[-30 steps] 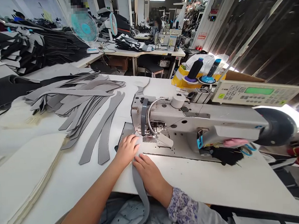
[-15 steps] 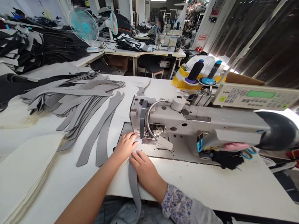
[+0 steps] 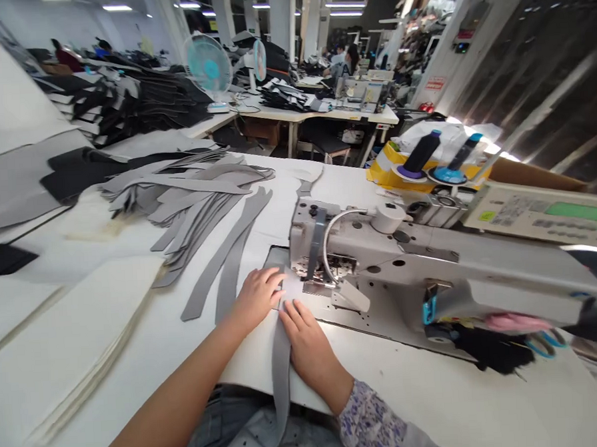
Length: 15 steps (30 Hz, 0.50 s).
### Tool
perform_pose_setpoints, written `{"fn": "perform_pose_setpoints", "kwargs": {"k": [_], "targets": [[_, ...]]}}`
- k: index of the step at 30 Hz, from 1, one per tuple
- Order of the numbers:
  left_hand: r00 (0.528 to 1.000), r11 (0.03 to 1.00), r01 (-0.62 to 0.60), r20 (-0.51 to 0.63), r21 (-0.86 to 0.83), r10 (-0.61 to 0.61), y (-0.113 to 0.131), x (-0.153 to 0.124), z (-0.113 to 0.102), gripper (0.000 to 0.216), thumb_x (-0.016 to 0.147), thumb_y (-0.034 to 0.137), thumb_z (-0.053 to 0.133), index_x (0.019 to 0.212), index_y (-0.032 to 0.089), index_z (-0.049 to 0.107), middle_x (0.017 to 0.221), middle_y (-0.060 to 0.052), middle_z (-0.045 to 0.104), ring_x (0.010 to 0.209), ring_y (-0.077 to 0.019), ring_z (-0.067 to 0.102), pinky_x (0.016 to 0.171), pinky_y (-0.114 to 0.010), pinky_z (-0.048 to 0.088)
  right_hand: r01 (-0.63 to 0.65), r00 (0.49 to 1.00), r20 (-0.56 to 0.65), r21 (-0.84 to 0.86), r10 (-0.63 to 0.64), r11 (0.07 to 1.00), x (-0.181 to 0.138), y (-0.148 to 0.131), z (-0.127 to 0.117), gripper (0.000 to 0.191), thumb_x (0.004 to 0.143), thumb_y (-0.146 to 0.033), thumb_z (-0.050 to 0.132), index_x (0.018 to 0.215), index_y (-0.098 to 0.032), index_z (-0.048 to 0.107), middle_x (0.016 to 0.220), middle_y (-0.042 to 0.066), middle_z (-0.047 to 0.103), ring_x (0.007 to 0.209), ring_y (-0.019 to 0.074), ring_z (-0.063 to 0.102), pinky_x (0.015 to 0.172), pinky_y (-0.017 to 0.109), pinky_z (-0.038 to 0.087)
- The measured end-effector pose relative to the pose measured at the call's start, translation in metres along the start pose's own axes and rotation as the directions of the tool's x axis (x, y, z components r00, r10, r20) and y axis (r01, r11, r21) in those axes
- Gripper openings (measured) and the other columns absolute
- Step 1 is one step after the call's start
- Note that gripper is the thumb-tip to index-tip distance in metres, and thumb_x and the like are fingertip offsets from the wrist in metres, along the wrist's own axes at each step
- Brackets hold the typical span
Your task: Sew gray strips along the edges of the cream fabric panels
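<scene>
A long grey fabric strip (image 3: 280,364) runs from my lap over the table edge to the needle area of a sewing machine (image 3: 364,237). My left hand (image 3: 259,295) lies on the strip just left of the presser foot, fingers stretched and apart. My right hand (image 3: 307,340) rests lower on the strip's right edge, its fingers close together and pressed on the fabric. The right thumb's grip is partly hidden. Several loose grey strips (image 3: 197,209) are heaped to the left, and two longer ones (image 3: 225,254) lie crossed near the machine.
White sheets (image 3: 98,314) are stacked at the left. Thread cones (image 3: 422,153) and a control panel (image 3: 543,214) stand behind the machine. Blue-handled scissors (image 3: 545,344) and black cloth (image 3: 489,343) lie under its arm. Beyond are a fan (image 3: 210,65) and dark fabric piles (image 3: 152,101).
My view has turned left, so the scene sits farther right. My left hand has drawn slightly away from the presser foot. The right hand stays on the strip.
</scene>
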State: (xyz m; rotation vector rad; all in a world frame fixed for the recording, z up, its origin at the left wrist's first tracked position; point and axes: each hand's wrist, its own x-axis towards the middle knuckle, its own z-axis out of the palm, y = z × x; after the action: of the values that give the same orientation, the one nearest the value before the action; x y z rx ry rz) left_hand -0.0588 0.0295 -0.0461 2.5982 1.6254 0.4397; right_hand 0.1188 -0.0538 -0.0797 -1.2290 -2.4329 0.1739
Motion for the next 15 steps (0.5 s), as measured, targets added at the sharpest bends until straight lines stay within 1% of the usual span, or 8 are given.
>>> {"fn": "perform_pose_setpoints", "kwargs": {"k": [3, 5, 6, 8, 10, 11, 13, 15], "targets": [[0.981, 0.979, 0.194, -0.033, 0.061, -0.192, -0.07, -0.046, -0.046, 0.036, 0.093, 0.039, 0.045, 0.121, 0.024, 0.062, 0.129, -0.008, 0.059, 0.119, -0.0245, 0.054, 0.106, -0.041, 0.038, 0.029, 1.0, 0.009, -0.037, -0.028, 0.999, -0.013, -0.01, -0.005, 0.065, 0.073, 0.004, 0.046, 0.136, -0.011, 0.051, 0.146, 0.015, 0.043, 0.139, 0.0318, 0.031, 0.11, 0.051, 0.038], [0.904, 0.894, 0.427, -0.06, 0.135, -0.422, -0.131, -0.094, -0.09, 0.037, 0.093, 0.038, 0.042, 0.118, 0.021, 0.063, 0.128, -0.009, 0.059, 0.117, -0.0252, 0.055, 0.105, -0.041, 0.039, 0.142, 0.989, 0.043, -0.044, -0.14, 0.989, -0.03, -0.019, -0.006, 0.07, 0.074, -0.002, 0.053, 0.142, -0.015, 0.045, 0.152, 0.014, 0.035, 0.14, 0.0333, 0.029, 0.108, 0.049, 0.04], [0.826, 0.807, 0.563, -0.085, 0.177, -0.558, -0.16, -0.123, -0.114, 0.038, 0.093, 0.036, 0.041, 0.117, 0.018, 0.063, 0.128, -0.011, 0.06, 0.118, -0.0258, 0.054, 0.104, -0.041, 0.039, 0.246, 0.969, 0.035, -0.04, -0.245, 0.968, -0.039, -0.023, -0.005, 0.068, 0.077, -0.007, 0.057, 0.143, -0.019, 0.044, 0.153, 0.013, 0.034, 0.139, 0.0331, 0.031, 0.107, 0.047, 0.041], [0.582, 0.54, 0.811, -0.22, 0.224, -0.783, -0.206, -0.186, -0.159, 0.042, 0.091, 0.036, 0.041, 0.121, 0.013, 0.06, 0.129, -0.014, 0.058, 0.121, -0.0295, 0.051, 0.102, -0.044, 0.04, 0.461, 0.885, -0.052, -0.049, -0.463, 0.886, -0.057, -0.028, 0.0, 0.057, 0.083, -0.023, 0.062, 0.138, -0.024, 0.049, 0.15, 0.012, 0.038, 0.137, 0.0337, 0.035, 0.107, 0.046, 0.041], [0.383, 0.328, 0.92, -0.305, 0.216, -0.872, -0.231, -0.245, -0.191, 0.051, 0.088, 0.043, 0.047, 0.124, 0.008, 0.055, 0.126, -0.016, 0.059, 0.119, -0.0323, 0.05, 0.096, -0.045, 0.042, 0.561, 0.81, -0.117, -0.127, -0.574, 0.818, -0.068, -0.029, 0.008, 0.046, 0.087, -0.025, 0.062, 0.132, -0.028, 0.054, 0.145, 0.011, 0.046, 0.135, 0.0314, 0.04, 0.109, 0.045, 0.037], [0.319, 0.265, 0.943, -0.307, 0.203, -0.897, -0.237, -0.269, -0.2, 0.054, 0.087, 0.046, 0.047, 0.122, 0.007, 0.055, 0.123, -0.016, 0.06, 0.116, -0.0324, 0.051, 0.093, -0.045, 0.043, 0.575, 0.795, -0.121, -0.163, -0.594, 0.802, -0.07, -0.028, 0.011, 0.04, 0.089, -0.025, 0.061, 0.128, -0.028, 0.057, 0.142, 0.011, 0.049, 0.134, 0.0307, 0.042, 0.109, 0.045, 0.036], [0.274, 0.235, 0.956, -0.243, 0.176, -0.931, -0.241, -0.305, -0.209, 0.055, 0.085, 0.051, 0.046, 0.118, 0.008, 0.058, 0.118, -0.016, 0.062, 0.111, -0.031, 0.053, 0.09, -0.042, 0.044, 0.593, 0.775, -0.115, -0.212, -0.622, 0.777, -0.07, -0.026, 0.016, 0.03, 0.092, -0.027, 0.058, 0.122, -0.028, 0.06, 0.138, 0.01, 0.054, 0.132, 0.029, 0.044, 0.11, 0.044, 0.035], [0.297, 0.275, 0.949, -0.151, 0.153, -0.943, -0.242, -0.325, -0.21, 0.059, 0.081, 0.057, 0.048, 0.117, 0.012, 0.061, 0.115, -0.016, 0.063, 0.106, -0.0306, 0.056, 0.087, -0.039, 0.044, 0.619, 0.748, -0.117, -0.234, -0.653, 0.75, -0.067, -0.024, 0.019, 0.026, 0.093, -0.032, 0.055, 0.118, -0.027, 0.062, 0.136, 0.01, 0.056, 0.131, 0.0284, 0.046, 0.11, 0.042, 0.035]]}}
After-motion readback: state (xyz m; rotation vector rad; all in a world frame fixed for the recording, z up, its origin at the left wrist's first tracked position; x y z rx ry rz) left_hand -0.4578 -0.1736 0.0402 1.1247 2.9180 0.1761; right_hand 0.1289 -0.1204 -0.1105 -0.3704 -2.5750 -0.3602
